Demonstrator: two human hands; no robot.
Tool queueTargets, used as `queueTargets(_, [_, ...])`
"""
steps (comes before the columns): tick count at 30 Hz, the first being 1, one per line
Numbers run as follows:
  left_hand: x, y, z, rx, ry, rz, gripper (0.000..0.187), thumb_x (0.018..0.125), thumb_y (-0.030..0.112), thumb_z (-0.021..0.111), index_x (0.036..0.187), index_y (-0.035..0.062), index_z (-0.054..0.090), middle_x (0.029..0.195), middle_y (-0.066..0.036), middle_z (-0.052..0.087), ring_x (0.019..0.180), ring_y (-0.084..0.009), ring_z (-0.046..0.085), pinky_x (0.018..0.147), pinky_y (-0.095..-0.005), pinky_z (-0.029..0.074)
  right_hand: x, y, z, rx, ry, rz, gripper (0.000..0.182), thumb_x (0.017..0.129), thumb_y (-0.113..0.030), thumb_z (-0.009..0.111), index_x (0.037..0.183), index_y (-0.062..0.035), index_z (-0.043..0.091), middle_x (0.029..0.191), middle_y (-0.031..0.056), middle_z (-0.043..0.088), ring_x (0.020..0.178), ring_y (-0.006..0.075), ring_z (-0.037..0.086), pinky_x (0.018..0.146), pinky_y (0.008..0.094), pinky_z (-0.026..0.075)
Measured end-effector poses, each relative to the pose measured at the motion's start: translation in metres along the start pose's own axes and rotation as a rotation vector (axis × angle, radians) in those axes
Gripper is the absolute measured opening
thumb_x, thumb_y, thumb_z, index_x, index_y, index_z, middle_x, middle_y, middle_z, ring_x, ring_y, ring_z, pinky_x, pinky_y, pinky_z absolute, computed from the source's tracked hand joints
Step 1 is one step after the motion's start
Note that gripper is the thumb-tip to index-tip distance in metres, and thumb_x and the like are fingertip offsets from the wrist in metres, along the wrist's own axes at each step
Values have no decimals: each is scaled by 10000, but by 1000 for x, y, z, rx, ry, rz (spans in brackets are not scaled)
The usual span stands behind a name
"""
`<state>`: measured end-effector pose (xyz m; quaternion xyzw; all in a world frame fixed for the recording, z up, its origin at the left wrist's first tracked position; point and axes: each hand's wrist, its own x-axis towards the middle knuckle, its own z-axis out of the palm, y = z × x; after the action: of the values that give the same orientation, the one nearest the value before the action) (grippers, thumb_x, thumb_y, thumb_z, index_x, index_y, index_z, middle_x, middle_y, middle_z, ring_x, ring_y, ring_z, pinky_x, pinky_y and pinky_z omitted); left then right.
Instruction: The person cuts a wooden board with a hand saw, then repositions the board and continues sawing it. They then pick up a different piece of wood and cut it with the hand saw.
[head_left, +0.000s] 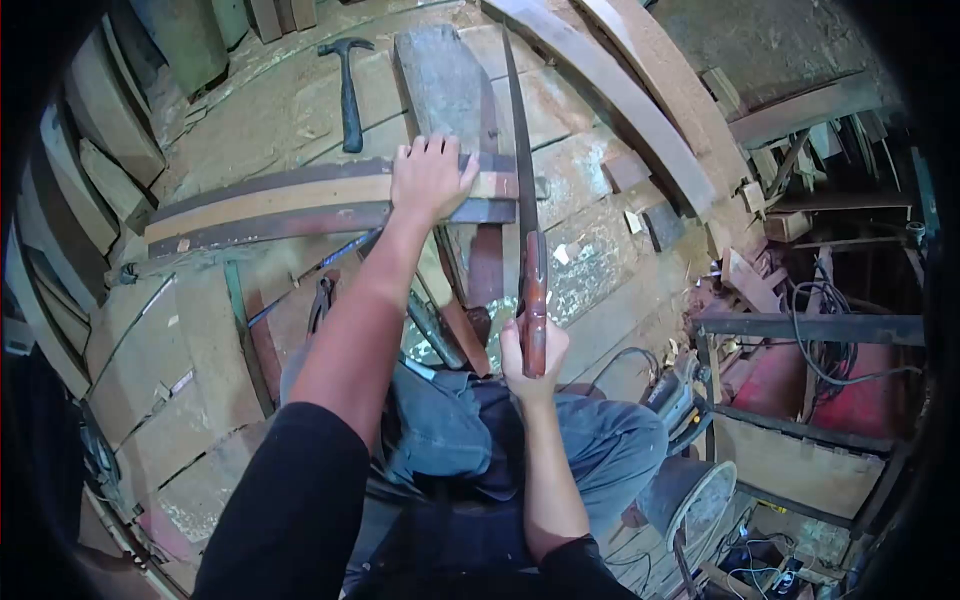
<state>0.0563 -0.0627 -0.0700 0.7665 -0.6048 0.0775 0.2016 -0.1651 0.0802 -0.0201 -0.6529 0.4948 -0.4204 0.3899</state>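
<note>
A curved wooden board (290, 203) with dark edges and a lighter middle band lies across the bench, its right end on a grey wood block (440, 75). My left hand (430, 180) presses down on the board near that end, fingers spread. In my right hand (535, 355) is the reddish-brown wooden handle of a handsaw (524, 170). The saw's long dark blade points away from me, just beside the board's right end. Whether the teeth touch the wood cannot be made out.
A hammer (349, 95) lies beyond the board. Long curved planks (620, 90) rest at the upper right, more (110, 110) stand at the left. Pliers (321, 300) lie near my left forearm. A bucket (700, 505) and cables are at the lower right.
</note>
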Motion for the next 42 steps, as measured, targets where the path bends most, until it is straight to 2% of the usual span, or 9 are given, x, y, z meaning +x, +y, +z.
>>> queueTargets(6, [1,-2,4,5,-67,-50,453,950,470,449,1145,93,607,1093,-88,616,1040,-250,565,859,-428,410,-120,-9,-42,-210,-37,-67,208,754,-52,661,618,-23,506,513,99,463,430,240,524,493,321,439])
queueTargets(13, [1,1,0,7,-54,-27,469,952,478,438,1148,88,609,1106,-98,625,1052,-263,573,881,-436,413,-30,7,1,-78,49,46,191,803,-66,661,676,-18,527,524,79,491,469,148,509,470,327,402])
queueTargets(16, [3,0,2,-9,-93,-40,490,951,486,410,1155,86,608,1145,-99,614,1066,-259,563,888,-428,412,-108,4,-31,-264,-3,-122,178,764,-64,643,637,-47,518,519,100,450,438,291,506,484,364,417])
queueTargets(24, [1,1,2,0,-23,-35,471,952,488,428,1127,93,616,1087,-97,625,1047,-261,562,877,-427,407,0,18,5,-70,13,-73,179,819,-39,653,689,-9,534,538,58,500,471,128,474,472,321,393])
queueTargets(27, [2,0,3,-10,-47,-32,464,955,486,423,1117,97,619,1089,-97,628,1040,-264,567,862,-433,412,-71,14,-25,-362,7,-141,149,775,-68,657,675,-28,554,537,117,503,451,256,524,489,359,435])
queueTargets(30, [3,-3,4,-12,-37,-42,468,957,487,421,1121,96,617,1092,-95,629,1034,-267,571,862,-439,412,-105,2,-44,-203,-7,-86,130,774,-101,638,677,-36,580,548,91,504,471,210,532,529,317,456])
queueTargets(35, [2,-2,7,-7,-18,-17,471,959,492,421,1130,96,610,1087,-94,629,1033,-263,580,862,-447,410,43,9,9,45,-25,-16,217,821,-103,656,691,-15,505,557,51,458,493,134,436,487,329,387])
queueTargets(39, [6,1,2,-14,-50,-33,469,959,492,421,1129,97,610,1099,-96,631,1049,-266,581,869,-451,408,-78,0,-36,-426,-89,-110,207,821,-154,654,916,29,634,671,114,604,601,190,593,581,355,467])
queueTargets(42, [0,-4,5,-2,-78,-48,476,959,489,422,1152,96,609,1116,-96,629,1067,-268,578,881,-451,409,-138,-22,-56,-191,-48,-68,223,797,-153,661,947,11,654,684,134,619,586,218,613,599,337,481])
